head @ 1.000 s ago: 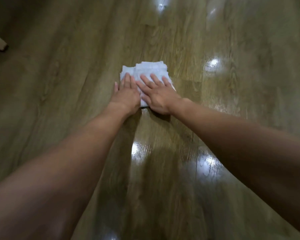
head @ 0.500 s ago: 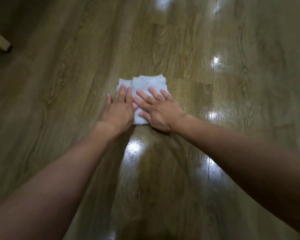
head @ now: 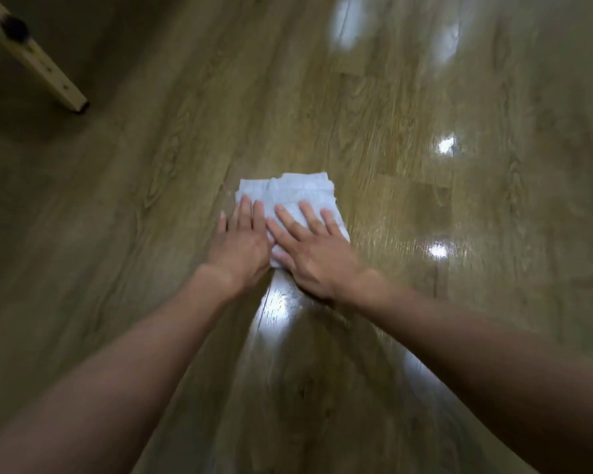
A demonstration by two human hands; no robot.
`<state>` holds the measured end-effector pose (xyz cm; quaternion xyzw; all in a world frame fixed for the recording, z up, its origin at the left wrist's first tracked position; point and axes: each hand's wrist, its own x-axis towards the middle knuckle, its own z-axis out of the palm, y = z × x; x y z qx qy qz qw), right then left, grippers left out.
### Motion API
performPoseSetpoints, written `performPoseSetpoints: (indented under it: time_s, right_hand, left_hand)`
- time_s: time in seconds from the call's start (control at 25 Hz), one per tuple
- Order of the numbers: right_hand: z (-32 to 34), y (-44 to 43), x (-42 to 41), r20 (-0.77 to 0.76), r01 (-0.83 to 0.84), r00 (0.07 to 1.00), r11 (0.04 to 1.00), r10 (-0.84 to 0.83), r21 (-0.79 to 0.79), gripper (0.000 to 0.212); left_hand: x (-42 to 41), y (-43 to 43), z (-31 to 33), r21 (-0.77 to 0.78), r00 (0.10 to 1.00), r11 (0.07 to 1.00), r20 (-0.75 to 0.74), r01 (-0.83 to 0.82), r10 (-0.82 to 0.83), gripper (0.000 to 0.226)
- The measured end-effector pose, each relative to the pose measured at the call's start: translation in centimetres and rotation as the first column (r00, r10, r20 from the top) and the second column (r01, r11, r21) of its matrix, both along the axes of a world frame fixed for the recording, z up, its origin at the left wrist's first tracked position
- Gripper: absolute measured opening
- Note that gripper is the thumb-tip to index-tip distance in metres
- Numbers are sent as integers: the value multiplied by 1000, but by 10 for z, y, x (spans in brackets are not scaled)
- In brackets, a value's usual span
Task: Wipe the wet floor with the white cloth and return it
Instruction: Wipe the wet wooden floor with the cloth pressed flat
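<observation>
Cloth [head: 290, 196] lies folded flat on the floor [head: 408, 206], pinned under your left hand [head: 242, 246] and right hand [head: 314, 258], fingers straight and pressing, so keep both palms low and push evenly, letting the whole pad drag across the glossy wet streaks

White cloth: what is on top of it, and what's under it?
The left hand and right hand press flat on the white cloth. The floor beneath it is hidden.
</observation>
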<state>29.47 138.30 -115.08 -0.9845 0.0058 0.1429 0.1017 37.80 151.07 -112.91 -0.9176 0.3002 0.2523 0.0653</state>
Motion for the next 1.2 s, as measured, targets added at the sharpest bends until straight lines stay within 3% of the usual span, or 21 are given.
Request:
performPoseSetpoints:
  time_s: [0.24,0.44,0.68,0.88,1.04,1.2]
  right_hand:
    - [0,67,-73,83,-142,987,990,140,13,52]
    - [-10,42,28,67,-108,992,994,109,-18,55]
    - [-14,32,165,-83,-48,996,998,45,-29,56]
    - [-10,51,82,72,-110,991,994,110,-11,54]
    - [-14,92,-6,175,-202,965,979,196,14,51]
    - [-17,92,19,187,-308,933,951,308,-31,52]
  left_hand:
    - [-73,88,4,87,1000,996,1,30,-30,65]
    - [19,61,-13,37,994,999,105,19,-23,63]
    - [140,36,-10,-6,994,994,16,-110,110,61]
    - [73,62,-12,-73,989,987,23,-141,143,63]
    - [-15,117,-21,-90,985,991,131,-102,113,64]
    - [-3,126,-30,-109,978,990,178,-90,108,62]
